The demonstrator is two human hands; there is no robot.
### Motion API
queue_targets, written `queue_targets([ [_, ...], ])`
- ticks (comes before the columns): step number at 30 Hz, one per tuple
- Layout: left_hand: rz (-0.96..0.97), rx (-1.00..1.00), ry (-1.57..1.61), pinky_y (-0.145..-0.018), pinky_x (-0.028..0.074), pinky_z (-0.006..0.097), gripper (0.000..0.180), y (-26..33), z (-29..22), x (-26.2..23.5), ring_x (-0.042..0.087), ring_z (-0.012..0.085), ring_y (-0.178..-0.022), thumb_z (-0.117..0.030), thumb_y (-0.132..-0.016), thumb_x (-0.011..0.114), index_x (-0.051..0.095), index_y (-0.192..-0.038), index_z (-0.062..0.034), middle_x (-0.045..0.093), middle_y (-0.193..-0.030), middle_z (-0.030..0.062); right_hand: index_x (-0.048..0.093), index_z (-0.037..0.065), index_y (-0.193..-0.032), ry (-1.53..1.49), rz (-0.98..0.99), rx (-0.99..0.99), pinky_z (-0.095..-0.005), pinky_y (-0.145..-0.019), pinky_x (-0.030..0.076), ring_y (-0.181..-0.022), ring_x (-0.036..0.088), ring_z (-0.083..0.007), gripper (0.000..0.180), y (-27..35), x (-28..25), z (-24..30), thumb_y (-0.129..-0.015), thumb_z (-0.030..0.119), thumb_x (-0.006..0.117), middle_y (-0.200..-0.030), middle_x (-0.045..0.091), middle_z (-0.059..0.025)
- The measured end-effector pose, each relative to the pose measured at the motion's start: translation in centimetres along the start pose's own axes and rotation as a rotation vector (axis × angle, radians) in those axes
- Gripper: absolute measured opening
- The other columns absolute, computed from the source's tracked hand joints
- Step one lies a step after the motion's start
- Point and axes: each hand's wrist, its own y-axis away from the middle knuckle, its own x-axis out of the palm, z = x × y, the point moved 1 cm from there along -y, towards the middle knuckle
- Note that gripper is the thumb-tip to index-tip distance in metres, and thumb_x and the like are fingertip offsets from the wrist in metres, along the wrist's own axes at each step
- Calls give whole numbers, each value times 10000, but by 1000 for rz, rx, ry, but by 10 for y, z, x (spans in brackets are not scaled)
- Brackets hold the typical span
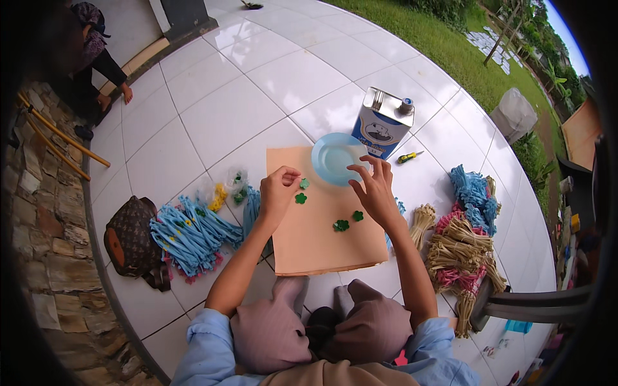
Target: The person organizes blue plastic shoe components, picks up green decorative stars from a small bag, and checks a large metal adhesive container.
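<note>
An orange-tan board (pixel 322 244) lies in front of my knees. Over its left part, my left hand (pixel 281 192) is closed in a pinch, with a shiny green flower-shaped piece (pixel 304 184) at its fingertips. Just below that is another green flower piece (pixel 300 199). More green flower pieces (pixel 341 226) rest on the board's right half, one of them (pixel 358 216) standing apart. A light blue round dish (pixel 331 157) sits at the board's far edge. My right hand (pixel 374 190) hovers by the dish's right rim, thumb and fingers apart, holding nothing I can see.
Behind the dish stands a blue-and-white metal can (pixel 384 125), beside a yellow-green screwdriver (pixel 409 157). Blue bundles (pixel 193 235) and a brown patterned bag (pixel 133 235) lie left; tan, pink and blue bundles (pixel 460 251) lie right, near a dark curved bar (pixel 541 303). Another person (pixel 96 55) is far left.
</note>
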Motion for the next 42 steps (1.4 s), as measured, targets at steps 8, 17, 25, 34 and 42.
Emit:
queue_targets([
  [8, -85, 320, -583, -719, 482, 324, 206, 2, -24, 9, 578, 200, -799, -81, -746, 680, 643, -948, -62, 605, -866, 51, 559, 159, -1169, 72, 168, -91, -507, -1011, 251, -1218, 308, -360, 561, -18, 8, -13, -727, 485, 676, -1298, 356, -128],
  [17, -24, 423, -545, -812, 445, 345, 428, -2, -12, 26, 530, 215, -895, -92, -713, 712, 577, -1119, -67, 592, -935, 43, 555, 190, -1178, 151, 179, -138, -529, -1027, 219, -1242, 281, -368, 656, -18, 16, -17, -679, 605, 653, -1341, 319, -124],
  [25, -35, 383, -523, -791, 454, 341, 443, 7, -22, 24, 532, 207, -891, -107, -697, 729, 586, -1115, -82, 599, -914, 29, 569, 178, -1115, 136, 147, -135, -514, -1027, 231, -1232, 308, -346, 578, -19, 7, 0, -701, 574, 646, -1327, 342, -123],
  [34, 56, 261, -360, -649, 459, 301, 135, 9, -48, 31, 535, 168, -547, -119, -760, 693, 607, -851, -70, 566, -648, 26, 532, 53, -841, -197, -76, 3, -365, -797, 426, -923, 491, -261, 169, -4, -15, -16, -762, 83, 679, -941, 529, -67],
  [42, 338, 434, -397, -554, 441, 276, 152, -40, -105, 86, 555, 125, -556, -183, -828, 633, 620, -800, -35, 588, -606, 50, 556, -9, -797, -297, -165, 191, -323, -663, 444, -708, 530, -204, 164, -1, -59, -83, -829, 129, 639, -764, 540, -90],
])
